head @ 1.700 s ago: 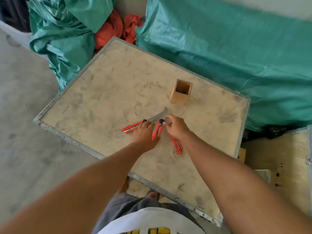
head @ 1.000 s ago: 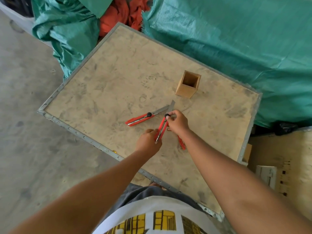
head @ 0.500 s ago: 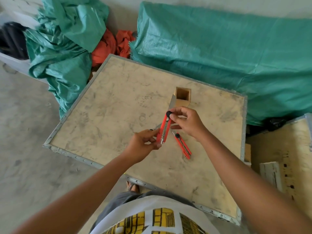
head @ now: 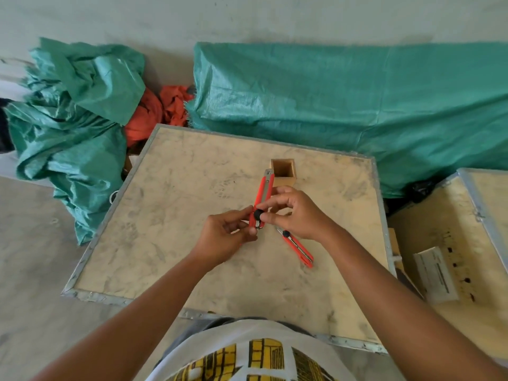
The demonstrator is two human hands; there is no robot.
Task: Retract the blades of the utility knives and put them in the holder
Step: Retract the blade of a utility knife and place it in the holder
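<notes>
Both hands hold one red plastic utility knife [head: 261,200] above the plywood counter [head: 170,243], tip pointing far. The left hand [head: 229,237] pinches the near end of the handle, evidently to steady it. The right hand [head: 292,213] has thumb and finger closed on the black slider knob [head: 257,214], apparently drawing the blade in; little blade shows at the tip. A second red knife [head: 297,247] lies just right, beneath the right wrist. The open square wooden holder [head: 283,176] stands just beyond, seemingly empty.

Smudged matt plywood table [head: 170,243], seemingly metal-edged; glossy woven tarpaulin [head: 343,105].
</notes>
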